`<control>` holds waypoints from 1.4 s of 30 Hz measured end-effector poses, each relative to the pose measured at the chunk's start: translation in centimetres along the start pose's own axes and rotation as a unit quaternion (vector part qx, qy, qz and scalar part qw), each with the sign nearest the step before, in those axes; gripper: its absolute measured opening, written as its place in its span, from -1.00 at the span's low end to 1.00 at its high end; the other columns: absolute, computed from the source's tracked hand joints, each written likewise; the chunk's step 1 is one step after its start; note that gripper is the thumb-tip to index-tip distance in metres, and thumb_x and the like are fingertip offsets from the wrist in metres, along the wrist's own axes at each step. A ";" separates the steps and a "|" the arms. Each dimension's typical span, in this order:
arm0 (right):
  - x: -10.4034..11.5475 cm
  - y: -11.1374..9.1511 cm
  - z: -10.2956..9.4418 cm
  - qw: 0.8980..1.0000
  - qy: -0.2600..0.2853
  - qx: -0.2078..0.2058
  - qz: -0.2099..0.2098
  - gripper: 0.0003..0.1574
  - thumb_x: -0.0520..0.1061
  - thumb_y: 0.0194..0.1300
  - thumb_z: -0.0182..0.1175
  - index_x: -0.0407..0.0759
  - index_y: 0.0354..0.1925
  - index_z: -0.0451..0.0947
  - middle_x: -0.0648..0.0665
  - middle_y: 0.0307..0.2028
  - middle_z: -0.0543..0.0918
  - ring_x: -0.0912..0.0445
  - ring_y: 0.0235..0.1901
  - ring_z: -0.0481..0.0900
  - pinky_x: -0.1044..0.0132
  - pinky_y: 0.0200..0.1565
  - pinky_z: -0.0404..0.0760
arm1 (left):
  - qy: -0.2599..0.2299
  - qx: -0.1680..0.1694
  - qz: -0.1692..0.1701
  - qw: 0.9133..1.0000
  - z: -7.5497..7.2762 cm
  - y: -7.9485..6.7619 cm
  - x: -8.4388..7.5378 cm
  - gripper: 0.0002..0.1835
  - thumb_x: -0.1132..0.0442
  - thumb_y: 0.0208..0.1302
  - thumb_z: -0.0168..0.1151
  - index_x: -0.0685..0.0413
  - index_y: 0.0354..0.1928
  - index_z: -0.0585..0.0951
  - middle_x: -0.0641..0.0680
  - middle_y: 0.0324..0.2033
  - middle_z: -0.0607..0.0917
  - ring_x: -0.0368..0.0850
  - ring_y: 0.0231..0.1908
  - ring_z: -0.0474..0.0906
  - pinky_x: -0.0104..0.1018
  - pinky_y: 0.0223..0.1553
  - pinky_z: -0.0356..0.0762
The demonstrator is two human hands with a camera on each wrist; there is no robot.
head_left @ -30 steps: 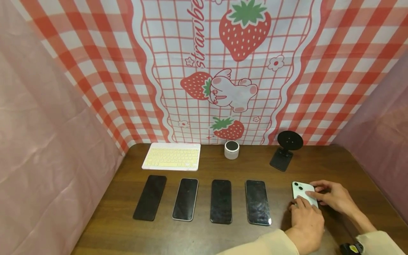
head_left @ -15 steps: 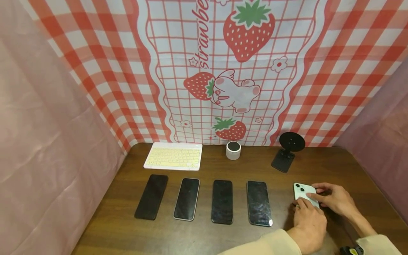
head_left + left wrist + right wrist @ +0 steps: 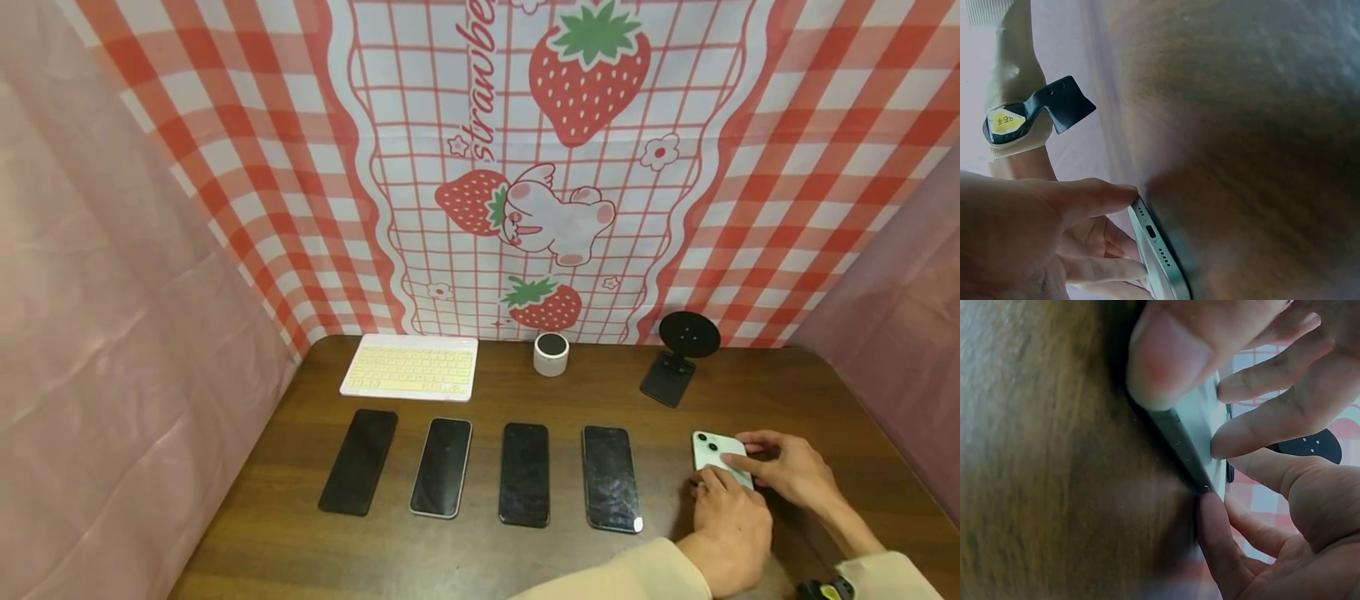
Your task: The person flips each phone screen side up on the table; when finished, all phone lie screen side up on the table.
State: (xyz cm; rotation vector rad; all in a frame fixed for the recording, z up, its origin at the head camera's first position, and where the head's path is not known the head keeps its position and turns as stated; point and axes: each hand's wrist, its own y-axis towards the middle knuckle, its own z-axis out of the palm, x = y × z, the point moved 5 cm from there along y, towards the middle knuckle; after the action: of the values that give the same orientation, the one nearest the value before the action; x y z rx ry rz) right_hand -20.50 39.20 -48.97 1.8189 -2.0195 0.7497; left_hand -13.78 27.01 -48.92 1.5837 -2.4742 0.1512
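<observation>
A pale green phone (image 3: 708, 450) lies at the right of the table, its back with the camera lenses facing up. My left hand (image 3: 731, 529) holds it from the near side; in the left wrist view the thumb (image 3: 1113, 195) presses a corner of the edge with the charging port (image 3: 1150, 231). From the right, my right hand (image 3: 798, 475) grips the same phone, thumb over its back and fingers along the side. The phone's side edge (image 3: 1179, 442) sits close over the wood in the right wrist view. Fingers cover much of its lower part.
Left of the hands, several phones lie in a row, dark screens up, the nearest (image 3: 611, 479) with a bright reflection. Behind stand a white keyboard (image 3: 408, 367), a small white cylinder (image 3: 551, 357) with a dark top, and a black stand (image 3: 667, 379). Checked cloth (image 3: 300, 167) hangs behind.
The head view has shifted slightly, so everything appears a little further right. Both hands keep their hold on the phone, with hardly any movement.
</observation>
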 end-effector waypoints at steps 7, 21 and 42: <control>-0.1 -0.1 -0.1 0.999 0.043 0.000 -0.004 -0.16 0.16 0.36 0.40 -0.50 0.24 0.50 -0.48 0.01 0.69 0.31 -0.39 0.63 0.32 -0.38 0.68 | -0.029 0.022 -0.011 0.999 0.1 0.0 0.2 -0.25 -0.57 0.06 0.31 -0.49 0.25 0.49 -0.09 0.27 0.53 -0.12 0.23 0.44 -0.43 0.07 0.52; 0.2 -0.9 -0.7 0.996 0.091 0.011 -0.022 -0.27 0.04 0.50 0.27 -0.50 0.32 0.42 -0.27 -0.05 0.72 0.29 -0.37 0.64 0.25 -0.36 0.71 | -0.134 0.029 -0.001 0.991 -0.3 -0.7 1.9 -0.14 -0.52 0.07 0.34 -0.43 0.38 0.38 -0.02 0.30 0.50 -0.11 0.22 0.48 -0.43 0.10 0.54; 0.6 -1.6 -0.5 0.970 0.234 0.006 -0.061 -0.70 -0.09 0.57 0.16 0.29 0.12 0.62 0.40 -0.26 0.67 0.28 -0.34 0.70 0.27 -0.36 0.73 | -0.343 0.068 0.018 0.937 -0.2 -0.1 5.2 -0.19 -0.38 0.09 0.40 -0.52 0.38 0.33 -0.10 0.10 0.54 -0.15 -0.03 0.56 -0.35 -0.21 0.56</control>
State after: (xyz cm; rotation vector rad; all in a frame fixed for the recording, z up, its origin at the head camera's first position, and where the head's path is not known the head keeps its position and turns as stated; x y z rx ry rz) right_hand -19.10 38.95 -47.99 1.5689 -1.5880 1.0384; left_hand -15.82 22.38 -47.58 1.8949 -3.0553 -0.2868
